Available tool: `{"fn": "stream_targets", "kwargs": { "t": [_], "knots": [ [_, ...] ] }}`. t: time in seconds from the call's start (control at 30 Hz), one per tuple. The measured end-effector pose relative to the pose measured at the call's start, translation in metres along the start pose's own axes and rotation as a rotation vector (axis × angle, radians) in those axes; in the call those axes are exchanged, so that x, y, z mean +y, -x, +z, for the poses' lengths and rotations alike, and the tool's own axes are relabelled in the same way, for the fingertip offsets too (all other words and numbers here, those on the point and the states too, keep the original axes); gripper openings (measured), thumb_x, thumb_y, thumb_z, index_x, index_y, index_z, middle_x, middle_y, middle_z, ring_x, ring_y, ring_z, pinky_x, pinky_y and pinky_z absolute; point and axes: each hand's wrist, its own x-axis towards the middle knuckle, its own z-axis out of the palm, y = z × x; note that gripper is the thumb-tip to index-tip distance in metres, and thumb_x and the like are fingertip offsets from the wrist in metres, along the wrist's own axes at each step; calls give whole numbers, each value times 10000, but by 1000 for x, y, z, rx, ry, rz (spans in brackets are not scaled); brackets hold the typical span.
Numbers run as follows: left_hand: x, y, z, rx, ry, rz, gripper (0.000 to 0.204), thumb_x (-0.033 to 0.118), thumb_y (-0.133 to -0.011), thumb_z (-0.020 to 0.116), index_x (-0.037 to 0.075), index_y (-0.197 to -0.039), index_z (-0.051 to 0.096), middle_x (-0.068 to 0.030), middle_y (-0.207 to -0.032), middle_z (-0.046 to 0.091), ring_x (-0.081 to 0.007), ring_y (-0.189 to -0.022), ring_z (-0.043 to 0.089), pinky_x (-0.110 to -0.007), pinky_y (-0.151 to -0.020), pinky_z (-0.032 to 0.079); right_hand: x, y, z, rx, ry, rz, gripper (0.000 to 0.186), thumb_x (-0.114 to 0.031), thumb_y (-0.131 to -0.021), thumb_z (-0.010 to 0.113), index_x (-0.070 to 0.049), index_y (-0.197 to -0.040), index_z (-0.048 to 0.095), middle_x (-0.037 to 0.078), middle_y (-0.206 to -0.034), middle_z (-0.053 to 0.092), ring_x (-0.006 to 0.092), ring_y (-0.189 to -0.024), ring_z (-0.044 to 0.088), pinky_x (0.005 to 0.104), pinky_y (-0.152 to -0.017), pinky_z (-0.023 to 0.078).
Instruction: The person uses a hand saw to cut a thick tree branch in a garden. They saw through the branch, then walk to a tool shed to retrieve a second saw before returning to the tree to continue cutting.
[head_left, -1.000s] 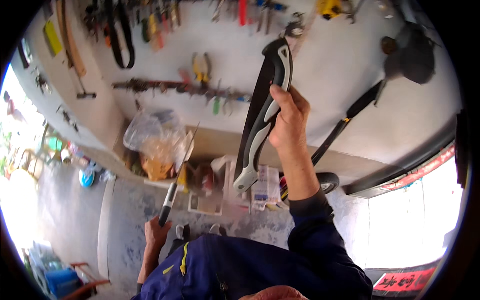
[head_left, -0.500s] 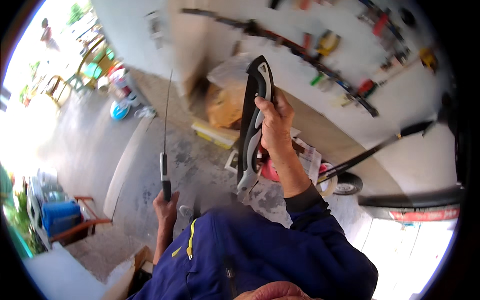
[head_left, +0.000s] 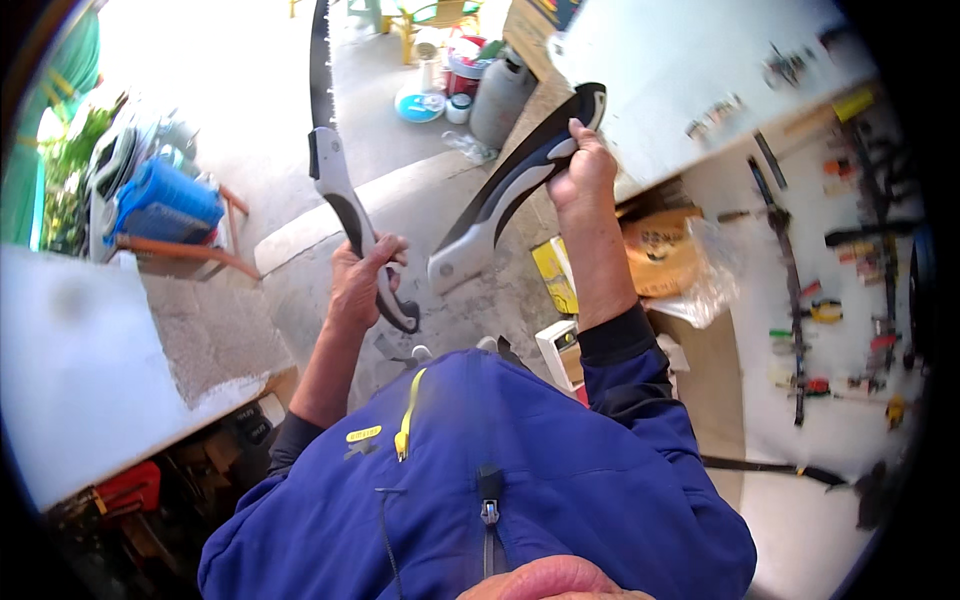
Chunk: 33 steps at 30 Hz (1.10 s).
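Observation:
In my left hand [head_left: 362,280] is a folding saw [head_left: 342,185] with a grey and black handle. Its long toothed blade is swung out and points away from me, running past the top edge of the view. My fingers wrap round the lower handle, near its hooked black end. A second folding saw [head_left: 485,215], also grey and black, lies slanted in my right hand [head_left: 583,172]. This one is folded, its dark blade lying along the handle. I grip it near the upper end, thumb on top, while its pale pivot end hangs down to the left.
Hand tools hang on wall racks [head_left: 790,270] at the right. Below them sit an orange-brown sack [head_left: 660,250] and a yellow box [head_left: 553,278]. A grey gas cylinder [head_left: 503,100] and blue basin [head_left: 418,106] stand ahead. At left are a blue container [head_left: 170,205] and white tabletop [head_left: 80,380].
My view has turned left, so the tool wall now sits farther right. The left saw's blade shows its flat side instead of its edge. The folded saw has tilted over to the right.

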Motion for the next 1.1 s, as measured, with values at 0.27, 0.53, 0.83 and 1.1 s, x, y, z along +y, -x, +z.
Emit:
{"fn": "stream_targets", "kwargs": {
  "t": [0.27, 0.53, 0.83, 1.1],
  "knots": [
    [22, -40, -51, 130, 149, -9, 291, 197, -875, 727, 8, -1041, 581, -90, -859, 617, -157, -734, 661, -230, -455, 460, 139, -53, 45, 28, 42, 228, 275, -73, -948, 587, 13, -1209, 560, 102, -1119, 617, 245, -1003, 607, 416, -940, 494],
    [42, -144, -110, 413, 44, -27, 236, 132, -786, 768, 25, -920, 605, -66, -775, 613, -142, -602, 592, -256, -506, 463, 264, -140, 52, -109, 300, 616, 201, -96, -942, 582, -4, -1117, 542, 124, -1029, 609, 292, -956, 624, 503, -881, 526],
    [110, -270, -103, 549, -113, -83, 190, 62, -762, 760, 21, -895, 631, -7, -746, 606, -92, -596, 579, -240, -537, 471, 298, -259, 121, -484, 1073, 706, 271, -306, -907, 666, -46, -944, 600, 100, -787, 651, 259, -650, 638, 451, -625, 541],
    [162, -350, -116, 620, -59, 24, 278, 86, -742, 805, 38, -931, 608, -21, -729, 605, -105, -572, 590, -225, -484, 466, 303, -265, 283, -1647, 1253, -891, 564, -170, -692, 717, -43, -1225, 581, 177, -1128, 578, 342, -1117, 547, 468, -960, 411]
  ]
}}
